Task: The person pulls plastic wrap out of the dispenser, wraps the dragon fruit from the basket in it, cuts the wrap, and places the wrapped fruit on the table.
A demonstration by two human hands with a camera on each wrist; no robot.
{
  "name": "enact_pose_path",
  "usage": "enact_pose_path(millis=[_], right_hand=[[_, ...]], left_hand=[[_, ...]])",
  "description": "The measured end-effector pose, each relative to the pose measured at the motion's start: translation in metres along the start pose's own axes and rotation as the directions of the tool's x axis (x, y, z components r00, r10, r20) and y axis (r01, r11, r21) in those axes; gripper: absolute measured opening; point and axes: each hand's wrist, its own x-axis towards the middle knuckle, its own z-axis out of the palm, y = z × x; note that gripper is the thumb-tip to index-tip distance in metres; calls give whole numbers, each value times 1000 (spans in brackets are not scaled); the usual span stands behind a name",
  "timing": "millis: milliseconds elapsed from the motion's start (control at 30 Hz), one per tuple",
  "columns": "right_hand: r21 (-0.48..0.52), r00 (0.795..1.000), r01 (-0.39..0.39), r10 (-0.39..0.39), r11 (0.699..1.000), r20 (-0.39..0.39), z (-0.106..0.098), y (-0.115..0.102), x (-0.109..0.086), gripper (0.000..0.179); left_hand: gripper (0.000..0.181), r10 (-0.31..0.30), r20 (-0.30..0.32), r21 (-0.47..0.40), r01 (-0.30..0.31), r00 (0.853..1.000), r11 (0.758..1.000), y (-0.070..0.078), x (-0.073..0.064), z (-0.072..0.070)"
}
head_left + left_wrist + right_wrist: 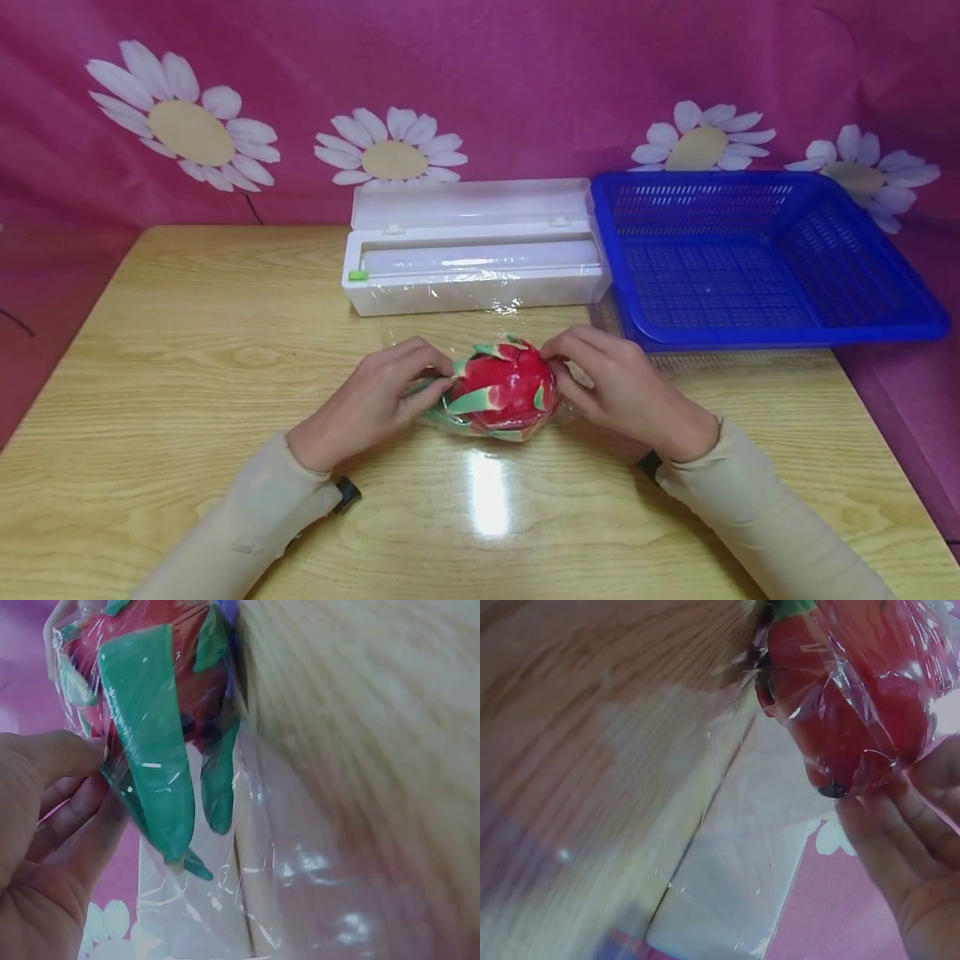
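A red dragon fruit (517,387) with green scales lies on its side in front of me in the head view, covered in clear cling film (307,862). My left hand (382,392) pinches the film at the fruit's left end, beside its long green scales in the left wrist view. At the opposite end, my right hand (622,383) has thumb and fingers gathered on the film around the red tip. Loose film spreads past the fruit toward a white dispenser box (480,293), whose lid stands raised. Inside it sits a film roll (480,256).
To the right of the box is a blue plastic basket (750,337), its right side reaching past the edge of the wooden table (187,333). A green slider (357,276) sits at the box's left front corner. A pink cloth (525,83) with daisies hangs behind.
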Motion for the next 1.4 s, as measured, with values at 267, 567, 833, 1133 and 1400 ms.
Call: enact_pose_path(millis=[267,567,833,1133,1400], right_hand=[[48,996,64,-67,997,58,-5,3,-4,38],[63,982,139,-146,988,119,-11,6,-5,61],[30,978,105,-109,994,180,-11,5,-6,92],[-74,973,-4,21,997,229,0,-1,-5,101],[-150,982,12,17,989,190,9,-5,-1,99]], left_hand=[[18,-23,16,13,23,1000,1000,-2,0,-3],[19,-17,-33,21,18,999,1000,-2,2,-3],[23,-125,-37,15,126,991,992,1,3,-1],[37,-181,96,41,178,979,983,1,2,-6],[72,-229,233,66,219,945,973,1,0,-12]])
